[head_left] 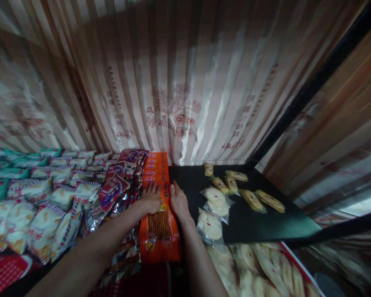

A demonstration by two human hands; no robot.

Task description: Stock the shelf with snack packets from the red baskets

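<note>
A row of orange snack packets (158, 194) runs away from me down the middle of a dark table (253, 218). My left hand (151, 199) lies on the left side of the row, fingers flat and together on a packet. My right hand (178, 202) rests against the row's right edge, fingers stretched forward. The nearest orange packet (159, 235) shows thin brown sticks through a clear window, just below both hands.
Red-and-blue packets (113, 190) and white rice-cracker bags (46, 214) fill the left side. Clear packs of round white crackers (215, 203) and small yellow-brown bars (259, 200) lie on the right. A tray of pale crackers (262, 268) sits near right. A striped curtain (173, 82) hangs behind.
</note>
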